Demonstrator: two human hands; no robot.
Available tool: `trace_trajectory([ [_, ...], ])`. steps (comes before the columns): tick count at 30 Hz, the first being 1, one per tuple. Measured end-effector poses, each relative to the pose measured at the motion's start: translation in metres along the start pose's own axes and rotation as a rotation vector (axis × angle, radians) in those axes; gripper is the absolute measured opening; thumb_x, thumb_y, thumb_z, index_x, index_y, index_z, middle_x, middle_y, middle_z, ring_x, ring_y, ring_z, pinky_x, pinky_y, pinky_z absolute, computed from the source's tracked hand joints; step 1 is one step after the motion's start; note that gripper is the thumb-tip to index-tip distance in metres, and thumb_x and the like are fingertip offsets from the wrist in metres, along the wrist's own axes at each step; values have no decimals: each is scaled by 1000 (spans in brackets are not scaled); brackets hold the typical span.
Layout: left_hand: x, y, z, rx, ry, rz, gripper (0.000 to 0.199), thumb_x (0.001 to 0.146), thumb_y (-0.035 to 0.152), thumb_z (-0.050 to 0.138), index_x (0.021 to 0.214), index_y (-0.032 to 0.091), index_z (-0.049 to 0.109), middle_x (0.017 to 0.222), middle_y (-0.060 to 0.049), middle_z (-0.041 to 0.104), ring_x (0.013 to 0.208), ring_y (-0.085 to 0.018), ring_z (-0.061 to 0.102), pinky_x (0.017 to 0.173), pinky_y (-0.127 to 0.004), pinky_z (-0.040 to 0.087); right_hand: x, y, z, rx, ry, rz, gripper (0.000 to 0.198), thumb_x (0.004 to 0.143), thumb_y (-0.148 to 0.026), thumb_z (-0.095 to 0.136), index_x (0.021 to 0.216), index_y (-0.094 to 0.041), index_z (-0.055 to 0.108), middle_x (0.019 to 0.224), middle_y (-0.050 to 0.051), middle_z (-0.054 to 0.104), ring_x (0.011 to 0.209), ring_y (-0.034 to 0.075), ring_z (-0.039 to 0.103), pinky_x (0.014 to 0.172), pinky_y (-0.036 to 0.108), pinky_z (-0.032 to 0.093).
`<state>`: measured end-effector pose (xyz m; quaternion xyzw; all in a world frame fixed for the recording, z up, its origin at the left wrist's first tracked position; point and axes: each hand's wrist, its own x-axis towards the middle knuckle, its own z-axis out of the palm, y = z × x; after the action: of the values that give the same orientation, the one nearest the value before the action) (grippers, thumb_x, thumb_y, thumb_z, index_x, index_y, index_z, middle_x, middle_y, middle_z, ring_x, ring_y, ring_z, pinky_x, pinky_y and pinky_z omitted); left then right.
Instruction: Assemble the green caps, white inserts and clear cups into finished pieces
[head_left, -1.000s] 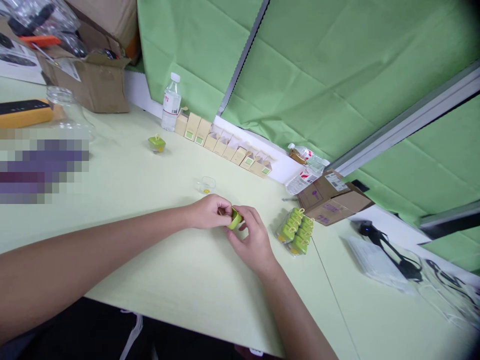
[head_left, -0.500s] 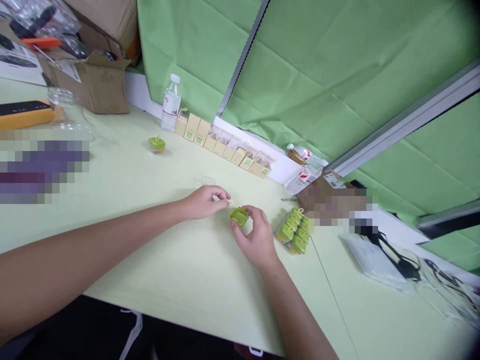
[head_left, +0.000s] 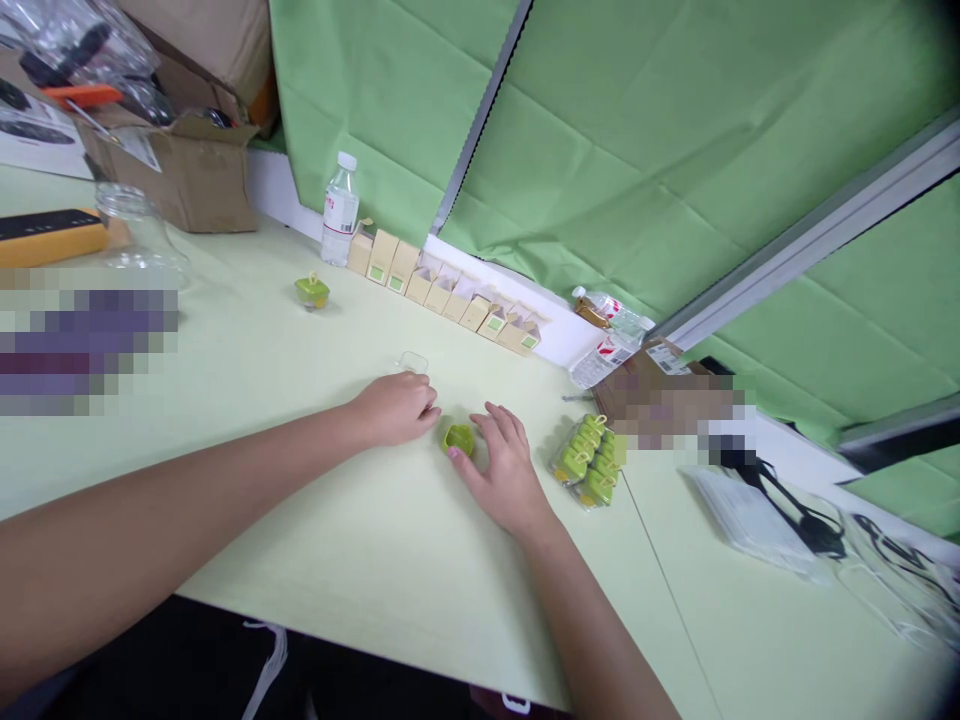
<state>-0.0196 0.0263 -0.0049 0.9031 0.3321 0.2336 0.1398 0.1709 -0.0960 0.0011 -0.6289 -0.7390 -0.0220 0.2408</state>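
Observation:
My left hand (head_left: 399, 408) is closed over the tabletop with its fingers curled under; what they hold, if anything, is hidden. A small clear plastic container (head_left: 413, 362) lies just behind it, partly covered by the hand. A green hollow cap-like piece (head_left: 457, 437) rests on the table between my hands. My right hand (head_left: 504, 465) is beside this piece, fingers stretched and apart, with the thumb tip overlapping its near edge. To the right stands a cluster of several green-topped clear containers (head_left: 589, 460) with yellow loops. A similar single one (head_left: 312, 291) stands at the back left.
Several small cardboard boxes (head_left: 442, 290) line the wall beside a water bottle (head_left: 340, 212). More plastic bottles (head_left: 611, 345) and a carton (head_left: 645, 390) are at the back right. A glass jar (head_left: 139, 235) and a large open carton (head_left: 195, 175) occupy the left. Cables and a clear plastic stack (head_left: 754, 525) lie far right.
The green piece has shifted left and turned, and my right hand's fingers have spread from around it. My left hand has drawn left; the pale loop at its fingertips is now out of sight.

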Motion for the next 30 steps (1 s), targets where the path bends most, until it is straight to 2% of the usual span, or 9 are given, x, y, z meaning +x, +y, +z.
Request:
trace_trajectory([
  [5,4,-2,-9,18,66,-148,37,90,37,45,59,19,55,62,-6,57,58,-20,51,55,-33,27,5,16,-7,267,104,188,37,97,-46,43,116,-23,65,132,11,59,129,27,48,111,48,35],
  [7,6,-8,-13,-13,131,-195,39,90,39,44,58,20,53,57,-5,53,55,-20,49,54,-32,25,7,31,-6,397,132,328,42,98,-48,37,114,-22,66,126,10,64,121,26,55,107,46,39],
  [9,9,-20,-16,-84,233,-229,35,90,38,44,61,20,55,57,-3,54,57,-19,50,55,-31,27,8,46,-3,448,95,442,43,97,-49,36,109,-22,68,117,9,68,111,26,60,101,46,42],
  [12,15,-48,-16,-276,378,-270,21,86,25,42,75,21,60,68,-2,60,65,-19,54,60,-29,34,11,63,3,443,-3,407,38,95,-47,41,99,-22,70,103,6,72,101,26,61,99,45,42],
  [15,22,-76,-12,-528,462,-468,21,78,17,40,77,19,61,74,-2,63,71,-17,55,66,-26,40,14,74,10,483,29,391,36,92,-46,44,97,-21,69,102,6,72,100,24,62,97,41,43],
  [17,26,-88,-9,-547,477,-531,22,78,18,39,82,17,61,80,-3,65,68,-15,54,65,-26,40,15,79,15,498,67,404,37,91,-46,43,98,-20,68,102,7,72,99,24,64,95,39,46],
  [20,29,-92,-6,-532,470,-557,19,78,23,46,89,17,62,81,-3,65,67,-15,53,63,-25,39,15,82,22,500,137,439,38,91,-47,42,99,-19,66,101,8,73,97,23,66,91,38,48],
  [25,22,-81,-4,-459,432,-566,16,76,22,52,89,18,61,80,-1,63,70,-15,55,67,-25,41,14,81,25,469,212,500,34,88,-45,45,90,-20,67,93,6,75,89,23,67,86,35,49],
  [30,-3,-70,-3,-390,331,-517,17,74,20,55,91,20,58,82,-1,64,74,-16,59,70,-26,43,13,72,20,412,247,561,32,86,-43,46,82,-21,68,86,5,75,83,22,66,79,32,47],
])
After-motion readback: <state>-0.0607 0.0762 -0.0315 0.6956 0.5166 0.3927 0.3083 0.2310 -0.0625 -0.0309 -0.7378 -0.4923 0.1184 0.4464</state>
